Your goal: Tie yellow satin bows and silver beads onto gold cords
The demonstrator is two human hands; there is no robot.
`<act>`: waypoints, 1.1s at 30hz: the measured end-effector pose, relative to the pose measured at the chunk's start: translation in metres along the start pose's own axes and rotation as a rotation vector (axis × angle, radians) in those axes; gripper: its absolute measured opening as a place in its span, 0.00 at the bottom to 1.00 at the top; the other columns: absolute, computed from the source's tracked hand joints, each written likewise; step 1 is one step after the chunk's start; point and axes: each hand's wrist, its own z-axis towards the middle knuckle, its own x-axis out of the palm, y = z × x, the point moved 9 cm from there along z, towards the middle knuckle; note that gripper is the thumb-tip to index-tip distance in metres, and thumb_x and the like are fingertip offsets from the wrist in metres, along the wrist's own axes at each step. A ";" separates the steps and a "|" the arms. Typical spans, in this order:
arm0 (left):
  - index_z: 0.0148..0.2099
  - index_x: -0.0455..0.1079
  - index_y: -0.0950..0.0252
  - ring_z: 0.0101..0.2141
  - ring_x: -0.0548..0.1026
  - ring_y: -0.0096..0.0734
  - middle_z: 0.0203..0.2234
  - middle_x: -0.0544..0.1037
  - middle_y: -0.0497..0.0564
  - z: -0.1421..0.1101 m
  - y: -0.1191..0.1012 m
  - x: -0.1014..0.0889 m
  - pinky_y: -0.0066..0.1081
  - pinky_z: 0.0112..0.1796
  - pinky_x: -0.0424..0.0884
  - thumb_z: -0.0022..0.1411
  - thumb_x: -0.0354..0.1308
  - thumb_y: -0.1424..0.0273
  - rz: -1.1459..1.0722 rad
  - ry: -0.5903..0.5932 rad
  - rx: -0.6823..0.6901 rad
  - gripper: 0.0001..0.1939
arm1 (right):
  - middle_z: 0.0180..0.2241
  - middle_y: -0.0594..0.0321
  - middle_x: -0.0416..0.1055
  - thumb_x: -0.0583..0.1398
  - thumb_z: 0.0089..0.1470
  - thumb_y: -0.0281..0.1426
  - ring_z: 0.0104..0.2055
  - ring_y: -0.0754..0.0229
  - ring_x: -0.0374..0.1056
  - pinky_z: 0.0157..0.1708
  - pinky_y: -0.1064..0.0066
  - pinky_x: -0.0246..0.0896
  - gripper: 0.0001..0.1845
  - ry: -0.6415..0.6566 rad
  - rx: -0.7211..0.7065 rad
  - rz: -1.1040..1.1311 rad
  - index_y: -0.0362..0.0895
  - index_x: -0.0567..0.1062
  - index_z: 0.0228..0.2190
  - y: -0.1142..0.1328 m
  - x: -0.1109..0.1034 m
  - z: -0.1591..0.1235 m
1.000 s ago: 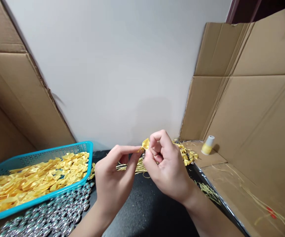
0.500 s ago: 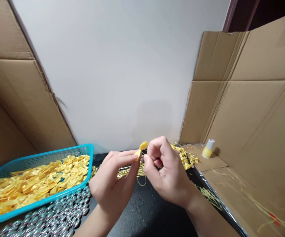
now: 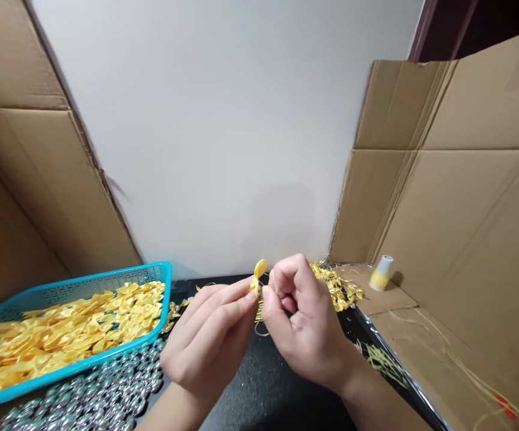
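My left hand [image 3: 205, 344] and my right hand [image 3: 302, 326] meet above the black table [image 3: 268, 389]. Between their pinched fingertips is a small yellow ribbon bow [image 3: 258, 272] with thin gold thread looped under it. Both hands are closed on the bow, the left thumb and fingers from the left, the right thumb and forefinger from the right. Behind the hands lies a bundle of gold threads, mostly hidden. A pile of yellow bows [image 3: 337, 286] lies just beyond my right hand.
A blue mesh basket [image 3: 106, 276] full of yellow ribbon bows stands at the left. Several silver beads [image 3: 93, 398] lie in front of it. Cardboard sheets [image 3: 457, 197] lean at both sides. A small yellow thread spool [image 3: 380, 273] stands at the right.
My left hand has turned and its fingers have stretched toward the bow. The bow sits a little lower and stands more upright. The right hand has shifted slightly right.
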 end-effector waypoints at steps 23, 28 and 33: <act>0.39 0.73 0.63 0.27 0.75 0.23 0.28 0.80 0.45 0.008 0.032 0.005 0.25 0.27 0.71 0.54 0.63 0.84 -0.182 0.203 -0.260 0.13 | 0.39 0.64 0.76 0.71 0.42 0.27 0.43 0.61 0.69 0.45 0.67 0.64 0.23 0.143 -0.138 -0.094 0.47 0.74 0.43 0.004 -0.029 0.016; 0.39 0.74 0.63 0.28 0.76 0.24 0.29 0.80 0.46 0.011 0.028 0.004 0.26 0.29 0.72 0.54 0.63 0.84 -0.192 0.219 -0.234 0.13 | 0.33 0.66 0.77 0.71 0.41 0.26 0.35 0.62 0.70 0.40 0.66 0.64 0.19 0.122 -0.161 -0.086 0.45 0.75 0.37 0.005 -0.025 0.015; 0.38 0.74 0.63 0.29 0.76 0.26 0.29 0.81 0.47 0.012 0.025 0.003 0.27 0.29 0.72 0.53 0.64 0.83 -0.173 0.227 -0.216 0.12 | 0.31 0.66 0.76 0.72 0.39 0.27 0.34 0.62 0.70 0.38 0.66 0.63 0.18 0.098 -0.193 -0.108 0.45 0.75 0.35 0.010 -0.025 0.016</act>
